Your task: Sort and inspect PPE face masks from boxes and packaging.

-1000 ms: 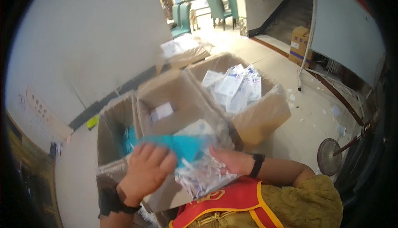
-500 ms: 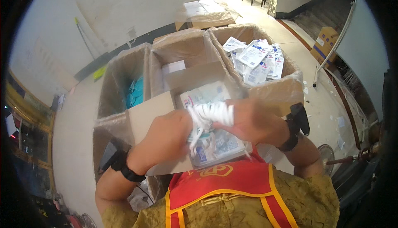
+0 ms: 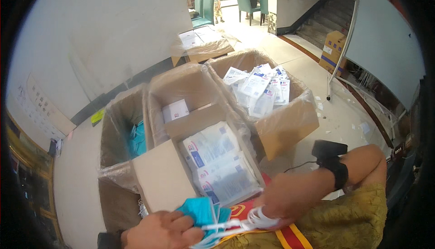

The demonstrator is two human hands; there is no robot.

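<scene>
Close to my body, my left hand (image 3: 163,232) grips a bunch of teal cloth-like pieces, which look like face masks (image 3: 203,209). White cord loops (image 3: 247,223) run from the masks across to my right hand (image 3: 285,199), whose closed fingers hold their other end. Just beyond my hands an open cardboard box (image 3: 165,169) contains flat white packets (image 3: 222,158) in clear wrapping. Its flap lies out to the left. My right fingertips are partly hidden by the hand itself.
Large plastic-lined cartons stand around the box: the left carton (image 3: 122,117) holds teal masks, the middle carton (image 3: 174,83) a white box, the right carton (image 3: 290,126) loose white packets. A whiteboard (image 3: 385,45) stands at right. Paper scraps (image 3: 360,126) lie on the floor.
Both hands have come down toward my body and moved apart. The white loops, bunched over the box before, now stretch between them, and the teal masks show. The view has shifted.
</scene>
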